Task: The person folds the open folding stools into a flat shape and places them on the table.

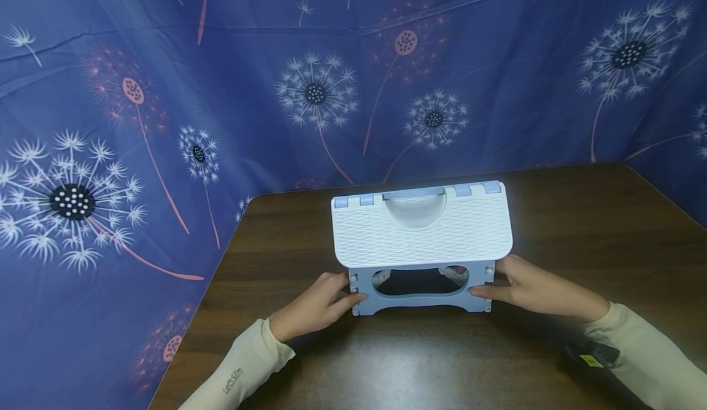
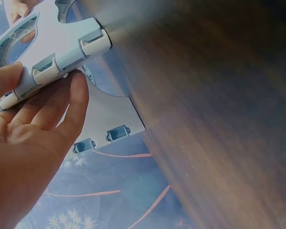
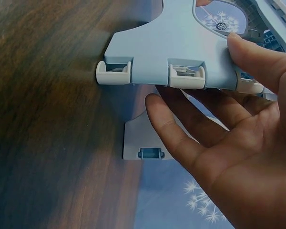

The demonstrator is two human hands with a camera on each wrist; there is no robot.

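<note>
A folding step stool [image 1: 422, 244] of white and pale blue plastic is partly unfolded above the table. Its white textured top slants toward me, and a blue leg panel [image 1: 381, 304] with an oval cutout hangs below. At the panel's left edge my left hand [image 1: 317, 309] grips the stool, thumb on the front and fingers behind. My right hand [image 1: 525, 287] holds the opposite edge the same way. Hinge knuckles [image 2: 46, 69] line the panel's side in the left wrist view. A second white leg panel [image 3: 142, 138] stands behind, seen in the right wrist view.
The dark wooden table [image 1: 265, 238] stretches beneath the stool and to both sides. Behind and to the left hangs a blue cloth [image 1: 232, 78] printed with dandelions. A black strap with a yellow label [image 1: 592, 359] is by the right sleeve.
</note>
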